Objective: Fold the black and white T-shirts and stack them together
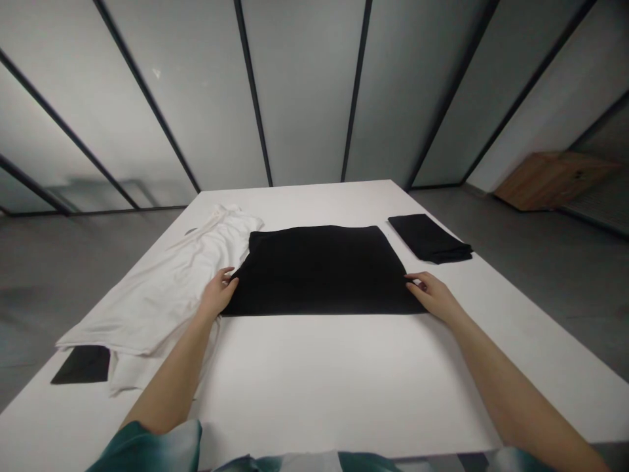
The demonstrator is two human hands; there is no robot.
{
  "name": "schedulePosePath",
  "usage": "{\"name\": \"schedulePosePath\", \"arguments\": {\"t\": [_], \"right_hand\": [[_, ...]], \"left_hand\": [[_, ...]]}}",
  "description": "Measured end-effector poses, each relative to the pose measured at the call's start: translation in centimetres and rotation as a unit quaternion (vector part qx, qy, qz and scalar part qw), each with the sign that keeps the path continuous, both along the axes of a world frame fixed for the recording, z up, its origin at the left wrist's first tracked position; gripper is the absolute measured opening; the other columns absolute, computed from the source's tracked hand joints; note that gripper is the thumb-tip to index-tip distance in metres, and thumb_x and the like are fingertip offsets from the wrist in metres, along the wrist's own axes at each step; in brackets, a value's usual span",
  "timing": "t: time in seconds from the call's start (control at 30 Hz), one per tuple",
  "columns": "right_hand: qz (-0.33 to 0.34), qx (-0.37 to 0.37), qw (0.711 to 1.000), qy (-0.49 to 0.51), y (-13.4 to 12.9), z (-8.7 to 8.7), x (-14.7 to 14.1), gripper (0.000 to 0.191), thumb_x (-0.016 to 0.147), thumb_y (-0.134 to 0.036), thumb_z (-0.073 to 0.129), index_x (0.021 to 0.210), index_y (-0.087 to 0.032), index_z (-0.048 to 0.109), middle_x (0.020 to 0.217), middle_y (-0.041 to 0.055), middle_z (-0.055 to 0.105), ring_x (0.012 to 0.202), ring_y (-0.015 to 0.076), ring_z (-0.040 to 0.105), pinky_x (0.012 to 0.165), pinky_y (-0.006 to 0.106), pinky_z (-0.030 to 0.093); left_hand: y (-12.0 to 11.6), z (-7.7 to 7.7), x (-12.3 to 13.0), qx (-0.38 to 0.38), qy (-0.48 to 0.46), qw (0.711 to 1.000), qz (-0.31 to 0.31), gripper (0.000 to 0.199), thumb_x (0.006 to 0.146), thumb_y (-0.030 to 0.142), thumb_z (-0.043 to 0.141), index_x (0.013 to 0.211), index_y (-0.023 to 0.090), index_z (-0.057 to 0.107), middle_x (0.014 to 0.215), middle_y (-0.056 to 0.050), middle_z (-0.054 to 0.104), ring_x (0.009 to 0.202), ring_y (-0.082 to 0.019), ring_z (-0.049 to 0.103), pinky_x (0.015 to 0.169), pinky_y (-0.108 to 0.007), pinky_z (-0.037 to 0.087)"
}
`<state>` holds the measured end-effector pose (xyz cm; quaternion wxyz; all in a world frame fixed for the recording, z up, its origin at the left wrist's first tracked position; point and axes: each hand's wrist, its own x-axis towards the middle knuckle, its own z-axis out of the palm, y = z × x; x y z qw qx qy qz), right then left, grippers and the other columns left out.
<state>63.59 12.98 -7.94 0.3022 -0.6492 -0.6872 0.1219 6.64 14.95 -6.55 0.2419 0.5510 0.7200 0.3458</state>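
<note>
Two-handed, pinches black cloth (319, 272) mid-frame at opposite side edges with left hand (219, 293) and right hand (435, 297) spread apart, likely to keep it flat.

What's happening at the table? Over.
Left hand, right hand: pinching black cloth by sides. Cloth spread out. White garment close at left; folded black bundle apart, right.

On the table (344, 380): garment (162, 295) left, cloth (319, 272) centre, bundle (427, 237) right.
</note>
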Motion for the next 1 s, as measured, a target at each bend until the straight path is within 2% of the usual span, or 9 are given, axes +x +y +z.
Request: {"name": "schedulePosePath", "arguments": {"t": [0.13, 0.23, 0.37, 0.47, 0.6, 0.7, 0.8, 0.9, 1.0], "right_hand": [[-0.013, 0.004, 1.000, 0.010, 0.1, 0.0, -0.1, 0.034, 0.081, -0.046, 0.053, 0.098, -0.022, 0.070, 0.083, 0.0062, 0.065, 0.065, 0.0206, 0.056, 0.068, 0.037, 0.049], [-0.028, -0.005, 0.999, 0.030, -0.1, 0.0, -0.3, 0.036, 0.079, -0.047, 0.053, 0.097, -0.021, 0.070, 0.080, 0.0060, 0.064, 0.063, 0.0203, 0.055, 0.066, 0.037, 0.048], [-0.041, -0.010, 0.998, 0.046, -0.2, 0.1, -0.6, 0.036, 0.078, -0.049, 0.052, 0.095, -0.022, 0.069, 0.081, 0.0060, 0.064, 0.063, 0.0207, 0.054, 0.066, 0.037, 0.047], [-0.043, -0.004, 0.998, 0.043, -0.1, -0.1, -0.6, 0.034, 0.078, -0.049, 0.052, 0.092, -0.023, 0.068, 0.083, 0.0064, 0.064, 0.066, 0.0215, 0.055, 0.068, 0.037, 0.047], [-0.051, -0.003, 0.998, 0.035, -0.1, -0.4, -0.5, 0.033, 0.078, -0.049, 0.052, 0.091, -0.023, 0.068, 0.083, 0.0066, 0.063, 0.066, 0.0216, 0.055, 0.068, 0.037, 0.046], [-0.052, 0.002, 0.998, 0.033, -0.2, -0.6, -0.5, 0.034, 0.079, -0.048, 0.052, 0.092, -0.022, 0.068, 0.085, 0.0072, 0.064, 0.067, 0.0213, 0.055, 0.068, 0.037, 0.046], [-0.049, 0.006, 0.998, 0.033, -0.3, -0.7, -0.5, 0.035, 0.080, -0.048, 0.051, 0.092, -0.021, 0.069, 0.086, 0.0076, 0.064, 0.068, 0.0211, 0.055, 0.068, 0.037, 0.046], [-0.047, 0.015, 0.998, 0.033, -0.4, -0.8, -0.5, 0.036, 0.080, -0.049, 0.051, 0.092, -0.021, 0.070, 0.087, 0.0081, 0.065, 0.069, 0.0214, 0.056, 0.068, 0.036, 0.046], [-0.046, 0.019, 0.998, 0.027, -0.3, -1.0, -0.4, 0.035, 0.081, -0.049, 0.051, 0.092, -0.022, 0.070, 0.087, 0.0082, 0.065, 0.069, 0.0216, 0.057, 0.067, 0.037, 0.046]], "left_hand": [[-0.3, 0.1, 0.4, -0.010, -0.009, 0.997, -0.070, 0.054, 0.072, 0.039, 0.058, 0.124, 0.024, 0.059, 0.101, -0.005, 0.071, 0.081, -0.021, 0.067, 0.072, -0.032, 0.052], [-0.6, 0.6, 0.8, -0.010, -0.084, 0.990, -0.110, 0.063, 0.070, 0.039, 0.061, 0.130, 0.020, 0.055, 0.113, -0.008, 0.070, 0.096, -0.024, 0.067, 0.081, -0.035, 0.053], [0.0, 1.9, 0.9, -0.057, -0.187, 0.975, -0.110, 0.076, 0.070, 0.045, 0.067, 0.140, 0.021, 0.048, 0.118, -0.010, 0.070, 0.106, -0.027, 0.066, 0.087, -0.038, 0.054], [2.2, 3.0, 1.4, -0.101, -0.225, 0.966, -0.082, 0.068, 0.074, 0.043, 0.066, 0.137, 0.021, 0.052, 0.107, -0.008, 0.073, 0.100, -0.025, 0.069, 0.084, -0.037, 0.055], [7.0, 4.0, 2.9, -0.122, -0.296, 0.947, -0.019, 0.044, 0.076, 0.031, 0.064, 0.118, 0.019, 0.063, 0.087, -0.005, 0.073, 0.084, -0.021, 0.071, 0.076, -0.032, 0.058], [10.5, 4.6, 3.6, -0.161, -0.368, 0.914, 0.057, 0.020, 0.077, 0.028, 0.061, 0.094, 0.018, 0.066, 0.066, -0.003, 0.065, 0.064, -0.020, 0.068, 0.064, -0.032, 0.059], [12.6, 5.2, 3.6, -0.195, -0.414, 0.886, 0.069, 0.011, 0.073, 0.027, 0.066, 0.078, 0.018, 0.064, 0.062, -0.003, 0.063, 0.057, -0.019, 0.065, 0.059, -0.030, 0.058], [13.0, 5.5, 4.0, -0.153, -0.382, 0.911, 0.039, 0.015, 0.068, 0.024, 0.070, 0.079, 0.016, 0.064, 0.071, -0.006, 0.068, 0.067, -0.021, 0.068, 0.067, -0.033, 0.059], [11.5, 5.0, 5.6, 0.028, -0.208, 0.977, -0.034, 0.021, 0.072, 0.028, 0.067, 0.089, 0.017, 0.065, 0.084, -0.006, 0.072, 0.088, -0.025, 0.069, 0.085, -0.039, 0.057]]}}
